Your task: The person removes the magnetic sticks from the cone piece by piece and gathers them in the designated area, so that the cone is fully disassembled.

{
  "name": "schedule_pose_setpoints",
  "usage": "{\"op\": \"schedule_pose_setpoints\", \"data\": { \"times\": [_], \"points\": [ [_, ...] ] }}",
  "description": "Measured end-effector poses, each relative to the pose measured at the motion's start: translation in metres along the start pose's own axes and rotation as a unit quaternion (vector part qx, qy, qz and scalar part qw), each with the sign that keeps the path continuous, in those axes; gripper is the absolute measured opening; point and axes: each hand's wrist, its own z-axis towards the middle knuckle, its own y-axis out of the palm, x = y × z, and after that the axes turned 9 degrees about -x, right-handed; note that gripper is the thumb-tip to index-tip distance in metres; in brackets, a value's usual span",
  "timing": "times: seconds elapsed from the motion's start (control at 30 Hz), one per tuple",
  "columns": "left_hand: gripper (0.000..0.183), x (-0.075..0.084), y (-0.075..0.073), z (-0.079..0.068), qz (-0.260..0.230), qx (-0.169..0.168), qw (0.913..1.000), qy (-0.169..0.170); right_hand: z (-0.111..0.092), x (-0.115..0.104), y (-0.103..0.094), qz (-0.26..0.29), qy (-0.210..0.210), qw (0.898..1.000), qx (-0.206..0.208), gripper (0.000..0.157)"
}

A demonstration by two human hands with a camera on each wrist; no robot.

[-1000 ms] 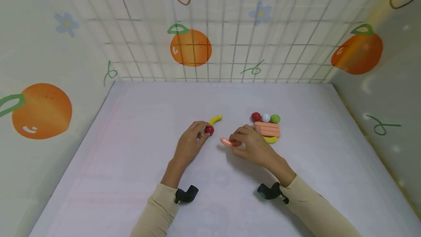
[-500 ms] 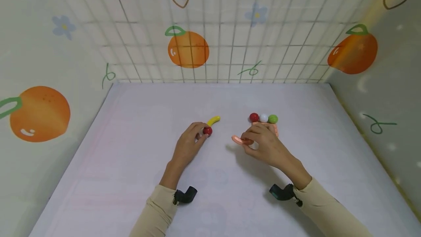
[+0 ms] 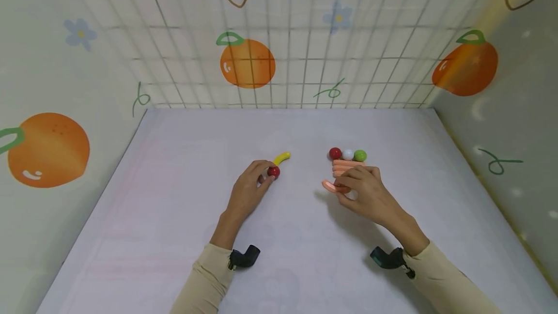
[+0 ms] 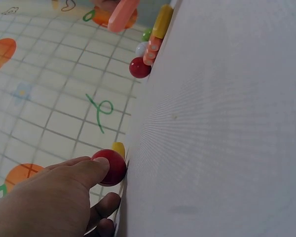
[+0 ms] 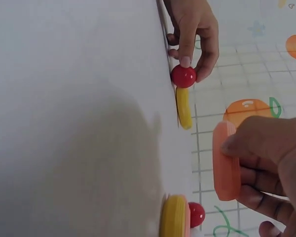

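Observation:
My left hand (image 3: 248, 188) pinches a small red ball (image 4: 110, 168) at table level. A curved yellow piece (image 3: 281, 158), like a toy banana, lies just beyond that ball. In the right wrist view, my right hand (image 5: 271, 163) holds a salmon-pink sausage-shaped piece (image 5: 226, 163) between thumb and fingers, raised off the table. Behind it lie several similar pink pieces (image 3: 344, 164) side by side, partly hidden by the hand. Another yellow piece (image 4: 163, 20) lies at their near side; the right hand covers it in the head view.
Beyond the pink pieces, a red ball (image 3: 335, 153), a white ball (image 3: 347, 154) and a green ball (image 3: 360, 155) stand in a row. The pale table (image 3: 174, 207) meets a cloth-covered wall with a grid (image 3: 296, 62) at the back.
My right hand has moved to the right with the pink sausage-shaped piece, up to the other pink pieces. My left hand stays at the red ball.

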Motion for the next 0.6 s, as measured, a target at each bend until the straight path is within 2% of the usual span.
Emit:
{"op": "schedule_pose_setpoints", "data": {
  "times": [0.3,0.6],
  "points": [
    [0.034,0.001,-0.001,0.000,0.000,-0.004,1.0000,-0.006,-0.012,0.010,0.000,-0.016,0.014,1.000,-0.001,0.016],
    [0.034,0.001,-0.001,0.000,0.001,-0.001,1.0000,-0.002,-0.018,0.022,0.004,-0.019,0.015,1.000,0.003,0.025]
  ]
}}
